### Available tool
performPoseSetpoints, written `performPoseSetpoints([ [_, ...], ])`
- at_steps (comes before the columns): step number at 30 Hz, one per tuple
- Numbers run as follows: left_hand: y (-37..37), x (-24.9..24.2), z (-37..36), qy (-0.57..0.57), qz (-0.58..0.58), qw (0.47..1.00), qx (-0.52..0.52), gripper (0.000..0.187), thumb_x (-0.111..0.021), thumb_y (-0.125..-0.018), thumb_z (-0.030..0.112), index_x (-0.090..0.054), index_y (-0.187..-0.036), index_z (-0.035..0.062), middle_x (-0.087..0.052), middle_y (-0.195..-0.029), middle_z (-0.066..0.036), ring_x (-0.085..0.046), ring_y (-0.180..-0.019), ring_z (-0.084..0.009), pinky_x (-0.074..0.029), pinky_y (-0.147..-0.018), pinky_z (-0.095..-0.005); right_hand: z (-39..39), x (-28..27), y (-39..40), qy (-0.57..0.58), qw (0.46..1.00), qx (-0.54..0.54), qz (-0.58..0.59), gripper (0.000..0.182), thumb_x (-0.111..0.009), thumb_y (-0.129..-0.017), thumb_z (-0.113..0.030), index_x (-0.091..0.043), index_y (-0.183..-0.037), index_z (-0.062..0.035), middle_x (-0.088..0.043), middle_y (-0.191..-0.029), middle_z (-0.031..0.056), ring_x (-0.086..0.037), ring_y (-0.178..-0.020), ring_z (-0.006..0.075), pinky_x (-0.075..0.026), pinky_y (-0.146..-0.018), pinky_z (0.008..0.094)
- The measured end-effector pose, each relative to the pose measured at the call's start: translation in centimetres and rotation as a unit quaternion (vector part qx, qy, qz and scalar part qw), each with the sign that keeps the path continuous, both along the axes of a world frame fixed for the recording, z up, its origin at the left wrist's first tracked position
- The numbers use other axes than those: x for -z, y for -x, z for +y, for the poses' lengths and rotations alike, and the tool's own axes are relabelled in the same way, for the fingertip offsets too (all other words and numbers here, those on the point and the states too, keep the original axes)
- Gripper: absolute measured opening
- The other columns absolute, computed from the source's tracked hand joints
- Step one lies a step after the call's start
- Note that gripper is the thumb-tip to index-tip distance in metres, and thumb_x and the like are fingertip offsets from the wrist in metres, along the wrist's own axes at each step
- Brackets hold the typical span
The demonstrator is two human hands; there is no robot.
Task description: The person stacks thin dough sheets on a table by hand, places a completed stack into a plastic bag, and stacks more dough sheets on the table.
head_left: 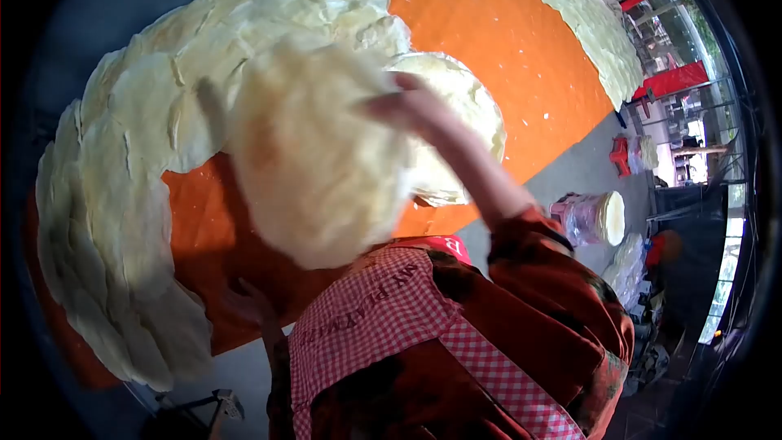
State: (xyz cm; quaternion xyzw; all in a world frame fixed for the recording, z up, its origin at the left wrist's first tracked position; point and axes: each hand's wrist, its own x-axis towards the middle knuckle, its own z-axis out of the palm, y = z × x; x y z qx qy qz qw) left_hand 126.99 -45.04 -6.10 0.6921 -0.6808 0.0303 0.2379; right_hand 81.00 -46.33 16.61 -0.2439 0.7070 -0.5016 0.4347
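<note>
Probably light and fragile, the pale round sheet [314, 163] suits its rim grasp by my right hand [399, 104]; my left hand [248, 305] hangs open.

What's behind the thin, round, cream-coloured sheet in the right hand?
Past the raised sheet's edges: flat orange surface, a pile of round cream sheets to its right, overlapping cream sheets upper left. Whatever's directly behind is covered.

Big pale sheet [318, 171] is thin, roundish, kinda wavy-edged with a tan patch, a bit blurry, held up over the orange worktop [489, 24]. Round stack [468, 94] of similar ones lies flat, partly behind it. Tons of overlapping sheets [134, 106] curve round the left.
</note>
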Motion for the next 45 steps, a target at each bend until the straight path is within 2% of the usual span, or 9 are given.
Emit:
performPoseSetpoints([
  [5,0.9,-2.9,-0.8,0.006,0.006,1.0,0.011,0.029,-0.059,-0.088,0.016,-0.055,-0.113,0.0012,-0.056,-0.111,-0.02,-0.051,-0.103,-0.0368,-0.041,-0.091,-0.046,14.1,0.6,12.5,0.02,0.997,0.073,-0.031,0.052,-0.073,-0.073,-0.012,-0.053,-0.119,0.0014,-0.064,-0.103,0.012,-0.063,-0.091,0.0228,-0.052,-0.079,0.0358],
  [7,2.8,-5.5,-1.7,-0.026,0.036,0.999,0.017,0.031,-0.061,-0.085,0.015,-0.054,-0.113,0.0012,-0.055,-0.11,-0.02,-0.051,-0.103,-0.0373,-0.041,-0.091,-0.0465,17.9,5.6,16.7,-0.262,0.882,0.097,0.38,0.063,-0.077,-0.072,-0.016,-0.047,-0.124,0.0013,-0.062,-0.108,0.0167,-0.061,-0.098,0.0295,-0.049,-0.085,0.0382],
  [9,4.3,-4.0,-4.0,0.059,0.081,0.99,0.1,0.031,-0.062,-0.084,0.013,-0.054,-0.112,0.0021,-0.055,-0.108,-0.02,-0.051,-0.102,-0.0379,-0.041,-0.09,-0.0459,16.2,7.7,15.8,-0.131,0.753,0.107,0.636,0.07,-0.08,-0.07,-0.02,-0.043,-0.126,-0.0003,-0.057,-0.114,0.0202,-0.056,-0.106,0.0342,-0.046,-0.091,0.0398],
  [12,8.1,-5.0,-8.8,-0.043,0.256,0.96,0.102,0.029,-0.061,-0.083,0.011,-0.054,-0.11,0.0038,-0.053,-0.109,-0.02,-0.051,-0.103,-0.0385,-0.043,-0.089,-0.0451,5.1,7.2,8.8,0.029,0.962,0.053,0.265,0.051,-0.076,-0.075,-0.016,-0.053,-0.119,-0.0017,-0.061,-0.107,0.0132,-0.061,-0.096,0.0254,-0.05,-0.084,0.0356],
  [17,10.8,-1.4,-15.8,0.05,0.051,0.987,0.141,0.027,-0.059,-0.083,0.009,-0.053,-0.109,0.0027,-0.051,-0.117,-0.022,-0.051,-0.106,-0.0395,-0.044,-0.089,-0.0475,-16.8,12.8,-2.0,0.056,0.985,-0.084,-0.143,0.028,-0.064,-0.084,-0.011,-0.058,-0.104,0.0075,-0.064,-0.093,0.0139,-0.065,-0.08,0.0217,-0.055,-0.067,0.0305],
  [30,11.4,-0.6,-16.0,-0.076,0.061,0.992,0.078,0.017,-0.056,-0.086,0.007,-0.057,-0.102,0.0022,-0.053,-0.113,-0.019,-0.053,-0.102,-0.0364,-0.046,-0.085,-0.0448,-28.7,14.5,3.1,0.042,0.998,-0.038,0.0,0.019,-0.071,-0.071,-0.009,-0.066,-0.086,-0.0002,-0.066,-0.073,0.0094,-0.065,-0.063,0.0195,-0.051,-0.047,0.0306],
  [33,12.2,-2.6,-16.0,-0.055,0.053,0.994,0.082,0.017,-0.056,-0.086,0.006,-0.057,-0.103,0.0017,-0.053,-0.114,-0.019,-0.052,-0.104,-0.0363,-0.046,-0.086,-0.0452,-25.8,18.2,8.7,-0.033,0.838,-0.054,0.543,0.038,-0.077,-0.068,-0.023,-0.064,-0.098,-0.0051,-0.064,-0.087,0.0177,-0.061,-0.093,0.033,-0.05,-0.083,0.0411],
  [35,11.9,-1.6,-16.3,-0.029,0.03,0.995,0.09,0.017,-0.056,-0.086,0.006,-0.056,-0.103,0.0013,-0.052,-0.115,-0.018,-0.052,-0.105,-0.0362,-0.045,-0.088,-0.0453,-24.6,17.4,8.3,-0.028,0.825,0.038,0.564,0.059,-0.074,-0.07,-0.028,-0.052,-0.12,-0.0046,-0.059,-0.098,0.0231,-0.057,-0.096,0.039,-0.049,-0.084,0.044],
  [45,12.2,-1.1,-15.3,-0.054,0.019,0.996,0.073,0.016,-0.053,-0.09,0.01,-0.056,-0.104,0.0021,-0.053,-0.111,-0.018,-0.051,-0.102,-0.035,-0.046,-0.086,-0.0448,-27.7,11.2,8.4,0.05,0.993,-0.081,0.067,0.028,-0.078,-0.065,-0.019,-0.069,-0.085,-0.0005,-0.062,-0.073,0.0064,-0.057,-0.064,0.0181,-0.047,-0.053,0.0353],
])
